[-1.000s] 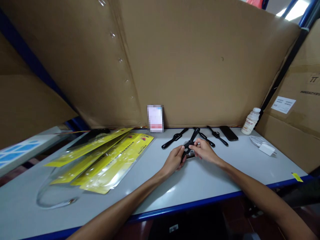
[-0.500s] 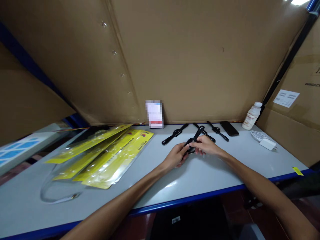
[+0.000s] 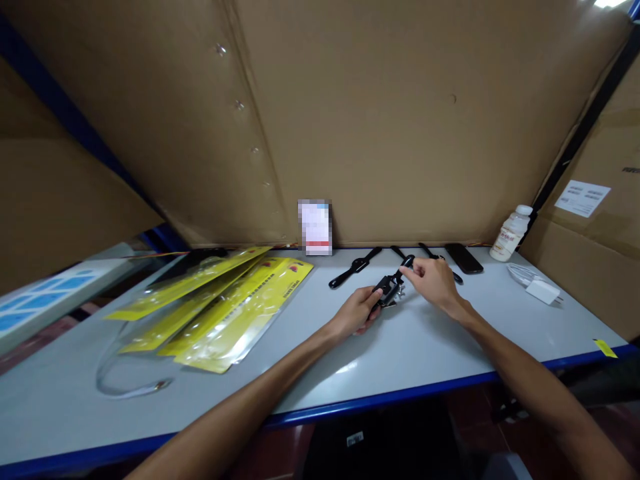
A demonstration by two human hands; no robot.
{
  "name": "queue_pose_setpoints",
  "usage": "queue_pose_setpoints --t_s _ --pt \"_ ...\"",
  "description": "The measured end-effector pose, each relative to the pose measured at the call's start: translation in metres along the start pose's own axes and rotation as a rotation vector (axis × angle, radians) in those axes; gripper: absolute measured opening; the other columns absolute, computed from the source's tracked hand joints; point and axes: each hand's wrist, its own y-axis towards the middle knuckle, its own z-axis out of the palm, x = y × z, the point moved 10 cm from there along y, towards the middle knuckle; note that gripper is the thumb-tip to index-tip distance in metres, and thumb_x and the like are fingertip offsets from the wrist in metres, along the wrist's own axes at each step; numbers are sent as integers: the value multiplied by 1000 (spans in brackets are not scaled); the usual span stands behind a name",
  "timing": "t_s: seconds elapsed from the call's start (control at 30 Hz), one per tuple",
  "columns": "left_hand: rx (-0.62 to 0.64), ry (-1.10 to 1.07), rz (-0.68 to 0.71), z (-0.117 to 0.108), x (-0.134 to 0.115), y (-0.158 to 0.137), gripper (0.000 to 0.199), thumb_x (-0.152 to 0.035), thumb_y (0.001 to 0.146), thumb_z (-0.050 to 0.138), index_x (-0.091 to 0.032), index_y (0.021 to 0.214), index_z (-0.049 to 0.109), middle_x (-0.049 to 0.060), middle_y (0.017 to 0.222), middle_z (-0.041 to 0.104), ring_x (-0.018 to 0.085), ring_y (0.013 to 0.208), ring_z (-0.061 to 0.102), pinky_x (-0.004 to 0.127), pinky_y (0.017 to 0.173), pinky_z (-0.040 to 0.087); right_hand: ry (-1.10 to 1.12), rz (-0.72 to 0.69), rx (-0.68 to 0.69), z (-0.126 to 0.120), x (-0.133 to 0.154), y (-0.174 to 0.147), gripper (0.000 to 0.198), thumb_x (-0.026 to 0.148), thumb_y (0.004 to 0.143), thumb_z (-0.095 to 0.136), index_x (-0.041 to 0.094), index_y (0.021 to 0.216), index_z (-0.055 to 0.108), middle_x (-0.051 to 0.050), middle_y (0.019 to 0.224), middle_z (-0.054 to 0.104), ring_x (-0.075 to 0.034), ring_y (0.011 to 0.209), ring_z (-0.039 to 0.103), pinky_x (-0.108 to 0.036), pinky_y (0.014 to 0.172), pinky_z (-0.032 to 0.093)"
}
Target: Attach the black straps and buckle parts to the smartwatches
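A black spokeshave (image 3: 389,288) is tilted above the table, its far handle pointing up and away. My left hand (image 3: 361,311) is closed around its near handle, thumb on the flat body. Silvery adjusting screws show at the body's right side. My right hand (image 3: 434,284) is at the far handle, thumb and fingers curled in a pinch on it; its exact contact is partly hidden. Behind my hands lie more black spokeshaves: one whole spokeshave (image 3: 356,267) to the left, and two at the right partly covered by my right hand.
Yellow blister packs (image 3: 240,313) overlap on the table's left, beside a pale cable (image 3: 107,383). A pixelated card (image 3: 317,228) leans on the cardboard back wall. A phone (image 3: 464,258), a white bottle (image 3: 510,235) and a white charger (image 3: 543,291) sit at the right.
My right hand has moved from the spokeshave's body out to its far handle, uncovering the body and screws. My left hand keeps its hold. The view has shifted slightly.
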Motion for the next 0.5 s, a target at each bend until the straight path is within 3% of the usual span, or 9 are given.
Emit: queue_pose_setpoints --t_s 0.07,0.13,0.23,0.4,0.5 --pt "22 23 -33 2 2 -1 33 -51 94 47 -22 82 43 -9 54 40 5 35 27 16 33 16 5 -132 -30 -8 14 -2 26 35 89 64 21 68 62 -1 64 59 -17 63 51 -29 60 31" --pt "50 55 -55 4 3 -2 33 -52 94 48 -21 81 43 -9 54 39 5 36 27 17 33 15 28 -322 39 -1 33 -8 7 27 89 65 22 88 71 -4 82 67 -20 81 56 -30 70 37" --pt "69 93 -78 5 3 -4 34 -50 95 48 -21 77 42 -9 54 39 5 36 26 18 33 15 17 -492 206 24 46 -17 17 20 88 68 25 103 74 -6 98 69 -23 97 55 -35 84 38" --pt "130 141 -87 9 0 -7 32 -46 93 53 -21 75 43 -8 54 39 5 36 27 19 33 14 95 -483 262 41 42 -17 9 15 84 72 22 89 75 -5 92 67 -21 93 55 -37 87 40" --pt "134 114 -93 9 0 -8 32 -45 91 56 -21 76 42 -8 55 40 4 36 26 18 33 14 177 -399 130 26 37 -11 7 13 82 72 20 81 72 -5 90 64 -22 92 55 -36 85 42"
